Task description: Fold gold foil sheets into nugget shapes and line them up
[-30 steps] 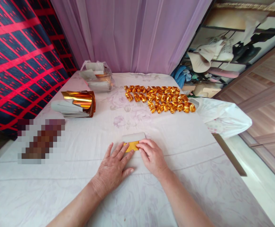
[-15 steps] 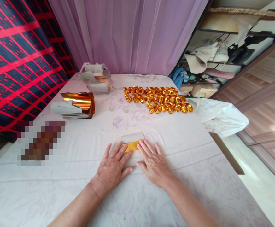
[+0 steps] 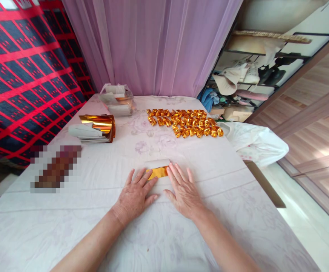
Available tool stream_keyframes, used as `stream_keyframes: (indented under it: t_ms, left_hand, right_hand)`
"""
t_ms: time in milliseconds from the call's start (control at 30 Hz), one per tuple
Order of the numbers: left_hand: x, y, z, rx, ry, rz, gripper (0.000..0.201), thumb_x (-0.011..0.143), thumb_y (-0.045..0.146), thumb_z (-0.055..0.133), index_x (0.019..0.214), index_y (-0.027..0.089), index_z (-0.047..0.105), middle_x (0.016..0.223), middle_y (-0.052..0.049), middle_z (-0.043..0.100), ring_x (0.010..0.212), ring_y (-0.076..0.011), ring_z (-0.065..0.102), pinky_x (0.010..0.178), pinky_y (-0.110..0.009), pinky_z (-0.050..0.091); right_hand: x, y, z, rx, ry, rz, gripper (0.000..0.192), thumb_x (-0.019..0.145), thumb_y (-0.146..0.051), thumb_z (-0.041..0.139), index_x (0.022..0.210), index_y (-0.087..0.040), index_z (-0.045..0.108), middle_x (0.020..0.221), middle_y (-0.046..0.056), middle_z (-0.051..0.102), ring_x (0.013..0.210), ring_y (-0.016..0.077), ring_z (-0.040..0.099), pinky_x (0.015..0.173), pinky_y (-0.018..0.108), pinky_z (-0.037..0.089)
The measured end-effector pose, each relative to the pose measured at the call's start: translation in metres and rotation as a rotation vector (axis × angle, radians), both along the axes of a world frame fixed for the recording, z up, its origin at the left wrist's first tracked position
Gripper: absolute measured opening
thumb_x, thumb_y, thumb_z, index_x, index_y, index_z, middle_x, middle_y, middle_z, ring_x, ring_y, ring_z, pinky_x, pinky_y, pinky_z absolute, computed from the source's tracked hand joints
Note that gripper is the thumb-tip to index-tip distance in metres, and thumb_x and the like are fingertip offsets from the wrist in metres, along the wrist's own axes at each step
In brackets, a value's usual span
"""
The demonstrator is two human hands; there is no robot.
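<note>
On the cloth-covered table [image 3: 96, 226] lies a small sheet of gold foil paper [image 3: 158, 172], with a whitish strip along its far side. My left hand [image 3: 134, 194] rests flat with fingers spread, its fingertips on the sheet's left end. At the right end, the fingertips of my right hand [image 3: 185, 190] press down, fingers stretched out. Both thumbs point inward on the near side, apart from each other. Parts of the sheet's ends are hidden under the fingers.
Rows of folded gold foil pieces [image 3: 191, 122] sit at the back right. To the left stands a stack of gold foil sheets [image 3: 98, 130], with a clear plastic bag of papers [image 3: 117, 100] behind it. A white bag [image 3: 259, 143] lies beyond the right edge.
The view has shifted slightly. Both hands stay on the foil paper at nearly the same spots, and its far whitish strip looks narrower, with more gold showing.
</note>
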State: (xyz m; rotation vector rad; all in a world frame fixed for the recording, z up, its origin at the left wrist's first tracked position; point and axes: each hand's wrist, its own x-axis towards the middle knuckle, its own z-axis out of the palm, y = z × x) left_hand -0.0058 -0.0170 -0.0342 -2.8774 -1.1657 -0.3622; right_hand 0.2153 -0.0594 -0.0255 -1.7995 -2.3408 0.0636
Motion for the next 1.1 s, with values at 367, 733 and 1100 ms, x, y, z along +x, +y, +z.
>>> stream_keyframes:
  t_ms: [367,733,1100]
  left_hand:
    - [-0.004,0.006,-0.001,-0.047,0.031,-0.01,0.053,0.097,0.056,0.039,0.142,0.029,0.048,0.149,-0.006,0.049,0.141,-0.0314,0.036,0.115,-0.059,0.02]
    - [0.013,0.009,0.018,-0.057,-0.014,0.054,0.044,0.101,0.047,0.031,0.13,0.031,0.06,0.139,-0.004,0.059,0.138,-0.0276,0.042,0.115,-0.061,0.019]
    - [0.018,0.008,-0.004,-0.037,0.02,0.1,0.051,0.102,0.051,0.025,0.143,0.031,0.046,0.149,-0.007,0.048,0.142,-0.0277,0.036,0.114,-0.064,0.016]
  right_hand:
    - [-0.006,0.01,0.002,-0.166,0.007,0.052,0.066,0.099,-0.054,0.033,0.153,-0.016,0.028,0.16,0.01,0.024,0.148,0.0251,0.02,0.119,0.057,0.009]
    - [-0.005,0.009,0.006,-0.191,-0.038,-0.022,0.065,0.099,-0.052,0.029,0.154,-0.016,0.025,0.161,0.01,0.018,0.15,0.0247,0.014,0.118,0.056,0.011]
    - [-0.005,0.01,0.004,-0.182,-0.052,-0.026,0.067,0.099,-0.054,0.027,0.154,-0.017,0.024,0.161,0.009,0.019,0.15,0.0229,0.013,0.119,0.054,0.01]
